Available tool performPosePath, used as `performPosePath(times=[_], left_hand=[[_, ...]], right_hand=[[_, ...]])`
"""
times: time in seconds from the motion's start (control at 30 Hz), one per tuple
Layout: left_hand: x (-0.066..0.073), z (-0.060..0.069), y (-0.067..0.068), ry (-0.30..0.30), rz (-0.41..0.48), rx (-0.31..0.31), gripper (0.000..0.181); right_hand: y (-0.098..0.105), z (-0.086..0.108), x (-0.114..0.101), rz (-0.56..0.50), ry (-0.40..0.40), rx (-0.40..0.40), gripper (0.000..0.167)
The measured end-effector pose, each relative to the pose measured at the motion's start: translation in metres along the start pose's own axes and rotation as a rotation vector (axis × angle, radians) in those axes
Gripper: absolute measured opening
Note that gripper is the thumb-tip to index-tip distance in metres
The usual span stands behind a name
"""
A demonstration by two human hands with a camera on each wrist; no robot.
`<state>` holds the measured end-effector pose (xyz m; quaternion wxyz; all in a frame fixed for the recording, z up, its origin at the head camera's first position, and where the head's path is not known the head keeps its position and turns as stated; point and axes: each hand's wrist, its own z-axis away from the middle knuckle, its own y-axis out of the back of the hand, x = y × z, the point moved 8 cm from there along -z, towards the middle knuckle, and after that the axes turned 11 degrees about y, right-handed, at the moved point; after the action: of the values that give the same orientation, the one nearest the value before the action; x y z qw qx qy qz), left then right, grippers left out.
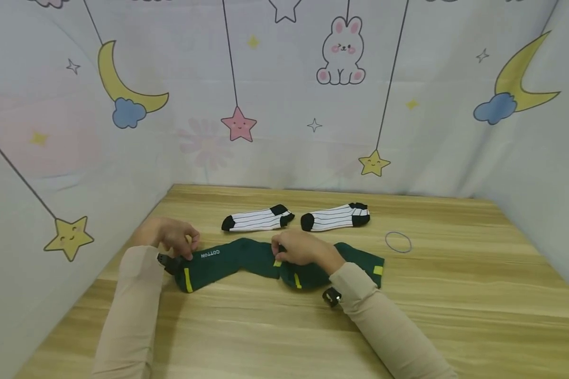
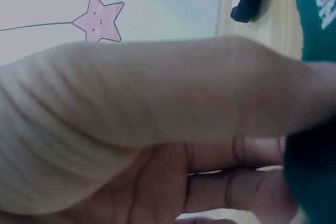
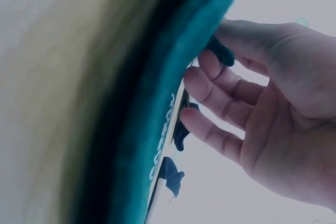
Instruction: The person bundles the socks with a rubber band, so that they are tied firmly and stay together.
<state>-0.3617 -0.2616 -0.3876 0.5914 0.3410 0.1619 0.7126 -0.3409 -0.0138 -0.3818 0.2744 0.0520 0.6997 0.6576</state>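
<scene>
While the left hand (image 1: pixel 169 235) pinches one end of a green sock (image 1: pixel 237 256), the right hand (image 1: pixel 302 247) pinches green fabric (image 3: pixel 224 55) near the other.

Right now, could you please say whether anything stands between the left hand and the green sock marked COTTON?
Nothing visible does: the left hand grips the green sock at one end; the nearer striped sock lies clear of that hand.
</scene>
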Motion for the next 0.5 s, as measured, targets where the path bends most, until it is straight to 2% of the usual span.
performPosePath(times=[0.17, 0.3, 0.43, 0.5], left_hand=[[0.006, 0.007, 0.003, -0.103, 0.015, 0.008, 0.018], [0.010, 0.013, 0.007, -0.157, 0.058, 0.024, 0.020], [0.015, 0.020, 0.009, -0.196, 0.094, 0.038, 0.019], [0.018, 0.023, 0.011, -0.219, 0.107, 0.051, 0.019]], right_hand=[[0.002, 0.001, 0.004, -0.133, 0.016, 0.042, 0.007], [0.010, 0.004, 0.006, -0.219, 0.048, 0.089, 0.008], [0.021, 0.007, 0.007, -0.206, 0.085, 0.137, 0.008], [0.025, 0.010, 0.010, -0.207, 0.069, 0.148, 0.008]])
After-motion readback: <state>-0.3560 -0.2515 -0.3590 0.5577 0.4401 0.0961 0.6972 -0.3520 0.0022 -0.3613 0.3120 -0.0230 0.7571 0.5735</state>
